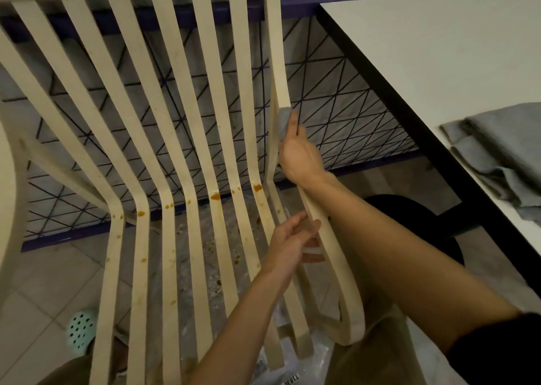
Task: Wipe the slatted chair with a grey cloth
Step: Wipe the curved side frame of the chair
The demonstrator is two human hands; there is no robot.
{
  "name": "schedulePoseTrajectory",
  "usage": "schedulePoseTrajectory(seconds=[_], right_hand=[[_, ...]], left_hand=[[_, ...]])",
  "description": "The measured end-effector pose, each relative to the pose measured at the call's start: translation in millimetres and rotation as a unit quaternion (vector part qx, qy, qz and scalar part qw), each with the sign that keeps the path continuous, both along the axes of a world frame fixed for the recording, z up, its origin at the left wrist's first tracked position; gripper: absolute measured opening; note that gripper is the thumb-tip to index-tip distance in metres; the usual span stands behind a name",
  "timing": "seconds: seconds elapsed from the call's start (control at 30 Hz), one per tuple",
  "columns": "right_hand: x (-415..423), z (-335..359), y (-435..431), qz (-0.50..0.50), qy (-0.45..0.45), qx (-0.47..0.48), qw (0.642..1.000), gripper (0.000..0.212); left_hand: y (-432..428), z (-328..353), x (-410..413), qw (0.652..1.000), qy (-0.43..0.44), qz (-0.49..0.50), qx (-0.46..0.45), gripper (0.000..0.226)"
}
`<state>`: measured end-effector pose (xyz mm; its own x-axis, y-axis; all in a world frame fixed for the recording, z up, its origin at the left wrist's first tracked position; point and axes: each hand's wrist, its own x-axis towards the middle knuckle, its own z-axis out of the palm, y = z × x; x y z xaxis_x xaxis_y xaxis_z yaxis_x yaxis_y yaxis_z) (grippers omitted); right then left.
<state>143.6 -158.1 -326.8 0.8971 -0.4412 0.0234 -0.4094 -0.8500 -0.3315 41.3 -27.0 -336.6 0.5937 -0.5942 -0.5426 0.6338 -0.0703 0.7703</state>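
Tiled floor behind; cream slatted plastic chair [175, 138] fills frame, its right rail running top-to-bottom; right hand [295, 153] presses small grey cloth [283, 124] against rail at centre-right, left hand [288, 244] clasping rail below.

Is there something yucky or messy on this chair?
Yes. Orange-brown sauce-like spots dot the slatted chair where the back bends into the seat. The right hand presses a grey cloth on the side rail, away from them.
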Motion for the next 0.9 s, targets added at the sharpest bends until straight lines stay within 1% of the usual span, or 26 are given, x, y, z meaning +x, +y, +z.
schedulePoseTrajectory(seconds=[0.07,0.17,0.23,0.3,0.4,0.57,0.67,0.83,0.9], right_hand=[[20,5,-6,-0.004,-0.022,0.003,1.000,0.087],[39,6,-14,-0.005,-0.055,0.005,0.998,0.085],[41,3,-16,-0.006,-0.075,0.010,0.997,0.079],[38,0,-16,-0.006,-0.078,0.022,0.997,0.078],[21,-5,-14,-0.003,-0.051,0.032,0.998,0.083],[-29,-13,0,-0.001,-0.011,0.058,0.998,0.071],[-62,-12,9,0.010,0.027,0.059,0.998,0.071],[-117,-8,23,0.010,0.055,0.095,0.994,0.068],[-139,-7,27,0.007,0.050,0.110,0.993,0.070]], left_hand=[[-2,0,5,1.000,-0.008,-0.003,-0.001,0.050],[-3,-4,13,1.000,-0.021,-0.020,0.007,0.061],[-5,-5,16,0.999,-0.031,-0.026,0.010,0.060],[-7,-6,15,0.999,-0.038,-0.025,0.011,0.057],[-8,-2,12,0.999,-0.035,-0.018,0.016,0.052],[-10,3,2,0.998,-0.041,0.009,0.043,0.050],[-2,3,-15,0.999,-0.026,0.015,0.033,0.049],[22,-17,-75,0.996,0.002,-0.078,0.050,0.064],[28,-24,-97,0.992,-0.008,-0.118,0.041,0.064]])
